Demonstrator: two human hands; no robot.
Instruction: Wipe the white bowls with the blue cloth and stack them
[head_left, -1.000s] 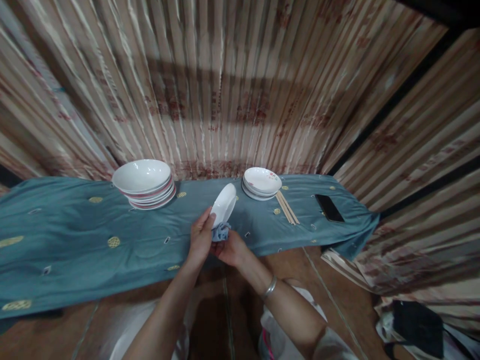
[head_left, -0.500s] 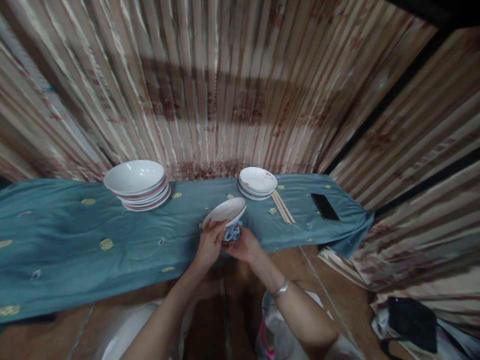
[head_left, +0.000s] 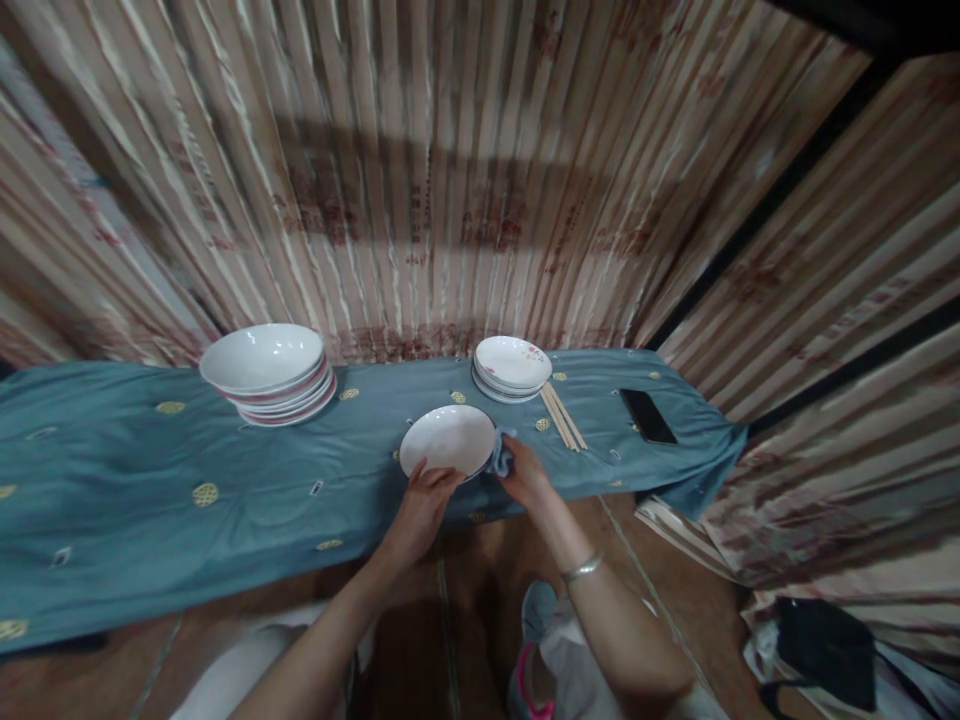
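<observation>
Because the white dish point(head_left: 448, 438) is wide and shallow, the left hand point(head_left: 421, 505) holds it at the near rim, at the centre of the frame and a little below; I think this is simply the side closest to the body. The fingers of this hand are clamped on the rim, some of them lying over the inner side, while what the others do underneath I cannot see. The dish faces upward, perhaps so that its inside stays open to the eye, but whether its bottom touches the tabletop point(head_left: 262, 490) I cannot tell. Just to the right of it, the right hand point(head_left: 525, 472) has its fingers closed on a bunched blue cloth point(head_left: 500, 456), which is pressed against the right side of the dish; probably the left hand's grip serves to steady it against this pressure. At the left of the frame stands a stack of large bowls point(head_left: 264, 362), and right of centre, behind the dish, a stack of smaller dishes point(head_left: 513, 364), the top one with red flowers. They are nested one in another, I suppose for saving room, and both are set toward the back, which leaves the front side to the hands. Wooden chopsticks point(head_left: 564, 416) lie together just beside the smaller stack, and farther right rests a black phone point(head_left: 649, 416), well apart from the dish.
</observation>
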